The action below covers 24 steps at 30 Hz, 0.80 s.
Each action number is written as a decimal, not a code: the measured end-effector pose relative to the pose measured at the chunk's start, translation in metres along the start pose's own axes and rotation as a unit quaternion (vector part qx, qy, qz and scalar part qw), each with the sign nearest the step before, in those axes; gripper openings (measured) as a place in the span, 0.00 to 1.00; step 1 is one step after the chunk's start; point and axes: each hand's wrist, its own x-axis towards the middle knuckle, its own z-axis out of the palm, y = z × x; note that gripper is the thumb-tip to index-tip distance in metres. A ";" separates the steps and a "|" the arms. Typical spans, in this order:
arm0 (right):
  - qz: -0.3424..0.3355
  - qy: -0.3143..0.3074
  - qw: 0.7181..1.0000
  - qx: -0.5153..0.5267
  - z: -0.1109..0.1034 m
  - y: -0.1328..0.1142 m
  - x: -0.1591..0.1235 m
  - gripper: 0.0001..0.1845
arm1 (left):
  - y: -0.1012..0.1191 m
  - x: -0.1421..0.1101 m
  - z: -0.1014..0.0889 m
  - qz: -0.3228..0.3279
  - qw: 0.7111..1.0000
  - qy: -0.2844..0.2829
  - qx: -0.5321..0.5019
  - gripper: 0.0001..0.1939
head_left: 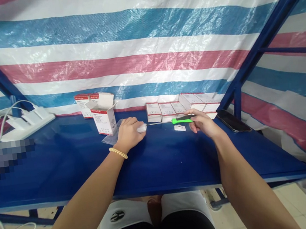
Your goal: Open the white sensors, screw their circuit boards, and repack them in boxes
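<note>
My left hand [129, 132] is closed around a small white plastic device [141, 128], most of it hidden under the fingers. In my right hand [202, 122] is a screwdriver [183, 119] with a green and black handle. Its thin shaft points left, and the tip reaches the white device or ends very close to it. A small white plastic piece [179, 128] lies on the blue table just below the screwdriver handle. Beside and partly beneath my left hand lies a clear plastic bag [110, 139].
An opened white and red box [104, 121] stands behind my left hand. Several small boxes [166, 109] sit at the back, behind the screwdriver. A black phone [233, 120] lies at the right. On the left is a white power strip [29, 128] with cables. Striped sheeting [124, 66] hangs behind the table.
</note>
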 end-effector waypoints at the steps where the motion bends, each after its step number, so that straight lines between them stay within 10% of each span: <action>1: -0.001 -0.002 1.000 0.008 0.001 -0.001 0.000 0.17 | 0.000 0.000 0.000 0.007 1.000 -0.005 0.002 0.06; 9: 0.016 0.050 0.974 -0.220 -0.003 0.001 0.001 0.33 | 0.000 0.000 -0.001 0.021 1.000 -0.014 -0.003 0.05; 17: 0.011 -0.020 0.999 0.029 -0.001 0.001 -0.001 0.20 | 0.001 0.000 -0.002 0.026 0.999 -0.025 0.003 0.05; 24: 0.006 0.054 0.984 -0.172 -0.001 0.001 0.001 0.31 | 0.002 0.000 -0.001 0.032 0.999 -0.036 -0.009 0.06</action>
